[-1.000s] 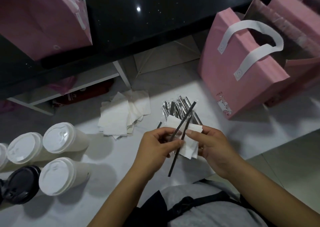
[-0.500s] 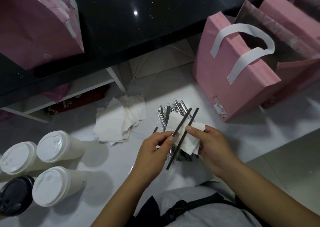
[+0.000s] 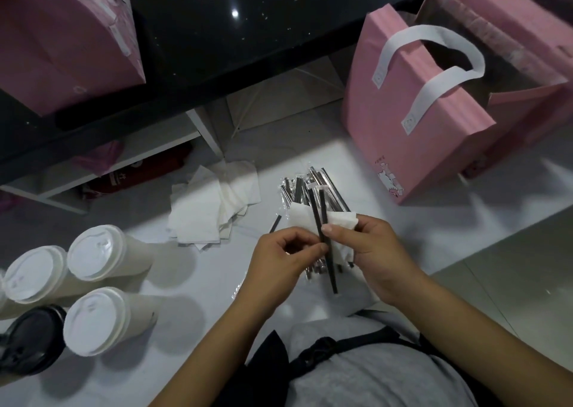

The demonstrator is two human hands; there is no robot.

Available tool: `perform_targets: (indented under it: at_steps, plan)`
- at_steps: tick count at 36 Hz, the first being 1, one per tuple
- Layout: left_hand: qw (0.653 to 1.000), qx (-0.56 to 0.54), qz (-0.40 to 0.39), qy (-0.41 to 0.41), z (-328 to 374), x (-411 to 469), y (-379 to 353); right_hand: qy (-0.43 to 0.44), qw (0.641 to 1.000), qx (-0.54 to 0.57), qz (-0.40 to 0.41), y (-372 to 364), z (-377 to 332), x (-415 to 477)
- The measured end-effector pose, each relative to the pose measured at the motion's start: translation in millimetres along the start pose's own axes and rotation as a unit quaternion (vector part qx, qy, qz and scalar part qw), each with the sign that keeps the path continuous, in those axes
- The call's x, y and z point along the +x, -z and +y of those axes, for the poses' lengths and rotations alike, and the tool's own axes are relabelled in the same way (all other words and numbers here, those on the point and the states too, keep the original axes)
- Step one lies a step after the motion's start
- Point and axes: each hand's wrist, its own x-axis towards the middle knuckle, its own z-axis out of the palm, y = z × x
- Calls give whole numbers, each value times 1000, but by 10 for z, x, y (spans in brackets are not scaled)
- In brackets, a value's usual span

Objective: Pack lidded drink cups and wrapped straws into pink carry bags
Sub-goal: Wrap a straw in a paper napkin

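Observation:
Two dark wrapped straws point(image 3: 321, 217) stand nearly upright between my hands, laid against a folded white napkin point(image 3: 341, 220). My right hand point(image 3: 369, 248) grips the napkin and pins the straws with its thumb. My left hand point(image 3: 285, 257) pinches the straws from the left. Beneath them lies a pile of wrapped straws point(image 3: 305, 186) on the white table point(image 3: 201, 282). An open pink carry bag point(image 3: 415, 118) with white handles stands at the right. Several lidded cups point(image 3: 96, 319) stand at the lower left, one with a black lid point(image 3: 29, 338).
A loose stack of white napkins point(image 3: 214, 205) lies left of the straw pile. Another pink bag point(image 3: 62, 34) sits on a black counter point(image 3: 248, 18) at the upper left. More pink bags point(image 3: 527, 34) crowd the far right. The table edge runs past my right arm.
The two straws have swung from a slant to nearly upright and closer together between my hands. The view shifted slightly; the cups and bag sit where they were.

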Motion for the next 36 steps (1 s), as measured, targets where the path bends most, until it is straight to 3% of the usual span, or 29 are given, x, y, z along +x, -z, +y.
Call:
perform_targets:
  at_steps: [10, 14, 16, 21, 23, 29, 36]
  plan:
    - [994, 105, 18, 6, -34, -34, 2, 54, 990, -129, -7, 47, 48, -20]
    - [969, 211, 122, -30, -69, -55, -63, 54, 990, -133, -9, 72, 35, -15]
    - [970, 193, 144, -36, -95, -46, -65, 42, 992, -116, -14, 103, 27, 7]
    - [1000, 6, 11, 13, -41, -9, -20, 9, 997, -60, -41, 185, 23, 17]
    - [999, -41, 2, 32, -31, -36, -92, 7, 998, -56, -30, 212, 39, 21]
    - [997, 15, 71, 9, -58, -88, -300, 42, 995, -83, 21, 270, 88, 62]
    - [974, 120, 193, -22, 68, -244, -423, 24, 997, -49, -63, 236, 62, 28]
